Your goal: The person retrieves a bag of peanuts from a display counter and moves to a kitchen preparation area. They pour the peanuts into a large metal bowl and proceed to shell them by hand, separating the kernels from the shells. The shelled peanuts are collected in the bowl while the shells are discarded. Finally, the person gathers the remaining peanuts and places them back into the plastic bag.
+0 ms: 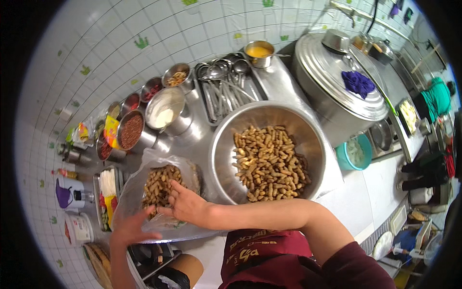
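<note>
Unshelled peanuts fill an open clear plastic bag (126, 191) on the steel table. My right hand (189, 206) reaches across from the right, its fingers spread over the peanuts in the bag (158, 184). My left hand (135, 225), somewhat blurred, is at the bag's near left side with its fingers apart. To the right of the bag stands a large stainless steel bowl (221, 144), and more unshelled peanuts (270, 162) lie in it. My right forearm passes over the bowl's near rim.
Behind the bowl are a tray of ladles (225, 90) and a small pot of orange liquid (259, 52). Several metal containers of ingredients (131, 130) line the back left. A big lidded pot (325, 108) stands at right, near a turquoise bucket (341, 159). A person (436, 97) is at far right.
</note>
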A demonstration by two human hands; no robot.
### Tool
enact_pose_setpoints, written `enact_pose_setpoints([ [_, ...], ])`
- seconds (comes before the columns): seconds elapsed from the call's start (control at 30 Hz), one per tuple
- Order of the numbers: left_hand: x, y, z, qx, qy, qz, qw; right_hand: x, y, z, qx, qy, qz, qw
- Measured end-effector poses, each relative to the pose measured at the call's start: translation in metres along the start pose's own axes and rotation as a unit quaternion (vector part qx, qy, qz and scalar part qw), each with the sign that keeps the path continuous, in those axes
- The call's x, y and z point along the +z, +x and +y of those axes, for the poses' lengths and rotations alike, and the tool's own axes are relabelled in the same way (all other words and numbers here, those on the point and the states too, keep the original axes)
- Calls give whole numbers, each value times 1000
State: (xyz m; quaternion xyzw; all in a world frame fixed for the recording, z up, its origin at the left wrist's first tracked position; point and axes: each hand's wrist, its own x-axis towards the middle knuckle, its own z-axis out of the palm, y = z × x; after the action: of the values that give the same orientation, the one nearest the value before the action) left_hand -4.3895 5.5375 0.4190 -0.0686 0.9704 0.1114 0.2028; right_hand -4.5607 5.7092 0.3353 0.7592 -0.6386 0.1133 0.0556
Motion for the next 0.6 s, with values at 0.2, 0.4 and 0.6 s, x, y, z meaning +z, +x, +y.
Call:
enact_pose_setpoints([
  [0.2,19,-23,6,-114,19,-41,993,-10,-9,46,6,-66,-174,982],
  [0.4,10,-37,60,-101,-31,-60,993,-37,-2,61,-22,-111,-113,987],
  [0.6,-4,13,42,3,-232,-78,969,-33,-37,61,-70,-78,-29,994],
])
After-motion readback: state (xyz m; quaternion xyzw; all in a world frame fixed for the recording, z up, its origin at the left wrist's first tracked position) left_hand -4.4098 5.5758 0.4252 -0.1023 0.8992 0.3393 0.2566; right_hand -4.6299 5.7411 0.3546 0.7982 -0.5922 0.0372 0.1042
